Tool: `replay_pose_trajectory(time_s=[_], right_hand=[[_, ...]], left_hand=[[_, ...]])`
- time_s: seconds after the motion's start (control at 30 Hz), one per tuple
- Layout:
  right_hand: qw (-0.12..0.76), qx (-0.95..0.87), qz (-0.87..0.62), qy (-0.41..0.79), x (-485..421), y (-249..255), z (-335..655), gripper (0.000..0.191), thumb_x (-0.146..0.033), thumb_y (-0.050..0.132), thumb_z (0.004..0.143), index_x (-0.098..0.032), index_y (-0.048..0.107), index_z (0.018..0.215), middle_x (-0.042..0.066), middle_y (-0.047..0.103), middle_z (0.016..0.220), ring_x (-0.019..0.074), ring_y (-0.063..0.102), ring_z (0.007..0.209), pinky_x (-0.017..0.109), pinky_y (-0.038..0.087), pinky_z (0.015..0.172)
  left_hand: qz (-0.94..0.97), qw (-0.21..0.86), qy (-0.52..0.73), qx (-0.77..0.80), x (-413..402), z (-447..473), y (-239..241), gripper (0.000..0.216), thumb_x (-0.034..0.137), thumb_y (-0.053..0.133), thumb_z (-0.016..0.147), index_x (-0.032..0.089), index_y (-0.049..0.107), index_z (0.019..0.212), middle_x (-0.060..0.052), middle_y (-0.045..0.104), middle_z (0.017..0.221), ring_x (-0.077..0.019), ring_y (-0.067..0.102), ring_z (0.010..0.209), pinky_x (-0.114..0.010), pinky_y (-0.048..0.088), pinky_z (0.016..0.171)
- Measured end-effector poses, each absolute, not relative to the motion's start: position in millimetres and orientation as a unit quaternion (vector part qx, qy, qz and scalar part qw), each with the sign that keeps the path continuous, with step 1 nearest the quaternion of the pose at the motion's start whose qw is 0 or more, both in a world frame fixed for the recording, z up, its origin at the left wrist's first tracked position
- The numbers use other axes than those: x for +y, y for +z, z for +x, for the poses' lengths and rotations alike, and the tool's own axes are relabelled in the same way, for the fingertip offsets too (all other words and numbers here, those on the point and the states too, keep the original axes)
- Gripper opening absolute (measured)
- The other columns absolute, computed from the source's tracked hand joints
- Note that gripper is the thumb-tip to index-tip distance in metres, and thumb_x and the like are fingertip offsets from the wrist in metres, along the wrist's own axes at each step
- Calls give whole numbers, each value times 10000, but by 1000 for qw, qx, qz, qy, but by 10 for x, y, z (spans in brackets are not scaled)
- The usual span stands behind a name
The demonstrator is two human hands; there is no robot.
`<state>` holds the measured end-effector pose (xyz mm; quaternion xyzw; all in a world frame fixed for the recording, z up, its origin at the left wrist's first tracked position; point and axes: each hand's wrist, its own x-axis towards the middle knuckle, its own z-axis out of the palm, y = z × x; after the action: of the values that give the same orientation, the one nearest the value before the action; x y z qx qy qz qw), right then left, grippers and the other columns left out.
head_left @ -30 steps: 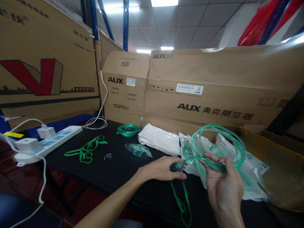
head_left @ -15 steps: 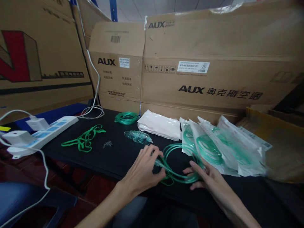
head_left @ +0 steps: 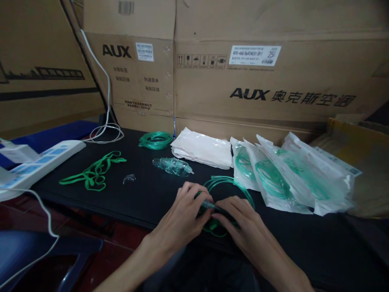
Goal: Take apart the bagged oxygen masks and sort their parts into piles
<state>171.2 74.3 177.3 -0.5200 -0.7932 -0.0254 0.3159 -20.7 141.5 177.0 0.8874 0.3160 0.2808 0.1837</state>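
Observation:
At the table's front edge, my left hand (head_left: 190,207) is closed around a clear green face mask, mostly hidden by the fingers, with its tapered connector (head_left: 207,204) poking out to the right. Right beside it, my right hand (head_left: 243,219) pinches the green tubing at that connector; the exact joint is covered by fingers. The rest of the tubing (head_left: 240,184) loops behind the right hand on the black table. A green elastic strap (head_left: 214,232) hangs below both hands. Beyond the left hand lies another clear green mask (head_left: 173,166).
Left lie loose green straps (head_left: 94,172), a small clear piece (head_left: 129,178) and a white power strip (head_left: 45,164). Further back are coiled green tubing (head_left: 156,140) and stacked white pouches (head_left: 202,148). Several sealed pouches (head_left: 272,186) with tubing stand right. Cardboard boxes (head_left: 255,109) wall the back.
My right hand has moved left from the coil to the mask's connector and closed on the tubing there. The left hand keeps the mask. The camera has tilted downward.

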Motion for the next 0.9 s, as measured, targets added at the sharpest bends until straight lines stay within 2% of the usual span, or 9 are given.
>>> replay_pose_trajectory(time_s=[0.1, 0.23, 0.33, 0.47, 0.57, 0.73, 0.9], right_hand=[[303, -804, -512, -10, 803, 1699, 1693, 290, -329, 425, 1096, -234, 691, 1031, 43, 721, 921, 219, 676, 820, 371, 534, 780], [298, -812, -503, -11, 791, 1658, 1748, 208, -272, 435, 1096, -230, 639, 1097, 21, 687, 896, 201, 660, 793, 368, 496, 823], [283, -816, -503, 1, 771, 1667, 1757, 176, -240, 423, 1099, -227, 597, 1122, 16, 666, 891, 196, 647, 791, 346, 474, 780], [266, -822, -503, 31, 777, 1674, 1741, 162, -269, 412, 1107, -227, 556, 1168, 18, 660, 940, 188, 648, 828, 336, 460, 796], [260, -835, -485, 18, 794, 1647, 1747, 172, -245, 386, 1113, -216, 556, 1118, 15, 655, 920, 180, 643, 821, 340, 446, 826], [255, -842, -474, 23, 800, 1637, 1779, 204, -182, 374, 1107, -208, 546, 1000, -7, 618, 809, 167, 585, 722, 334, 404, 759], [256, -838, -474, 90, 807, 1679, 1796, 268, -185, 356, 1110, -222, 508, 891, -14, 604, 786, 158, 548, 705, 318, 371, 707]], left_hand=[[888, 208, 273, 305, 1446, -285, 1813, 151, 179, 648, 932, 241, 637, 1069, -35, 655, 1180, -240, 532, 1144, -404, 464, 998], [893, 223, 254, 297, 1561, -468, 1894, 232, 249, 735, 882, 273, 660, 1100, -17, 677, 1187, -237, 553, 1181, -397, 448, 1045], [907, 245, 231, 254, 1655, -545, 1928, 279, 340, 756, 901, 276, 662, 1157, -14, 687, 1201, -222, 554, 1218, -376, 431, 1082], [916, 253, 236, 205, 1710, -489, 1934, 211, 292, 718, 946, 249, 667, 1146, -1, 698, 1181, -179, 568, 1210, -319, 421, 1084], [916, 252, 244, 192, 1719, -416, 1913, 161, 244, 677, 976, 231, 661, 1136, 13, 715, 1099, -150, 608, 1120, -298, 434, 1053], [921, 232, 261, 171, 1738, -405, 1882, 196, 199, 694, 960, 229, 642, 1146, 21, 712, 1088, -135, 624, 1078, -283, 441, 1055], [936, 169, 260, 165, 1727, -422, 1870, 197, 183, 669, 969, 221, 635, 1160, 16, 720, 1089, -140, 636, 1060, -294, 434, 1093]])
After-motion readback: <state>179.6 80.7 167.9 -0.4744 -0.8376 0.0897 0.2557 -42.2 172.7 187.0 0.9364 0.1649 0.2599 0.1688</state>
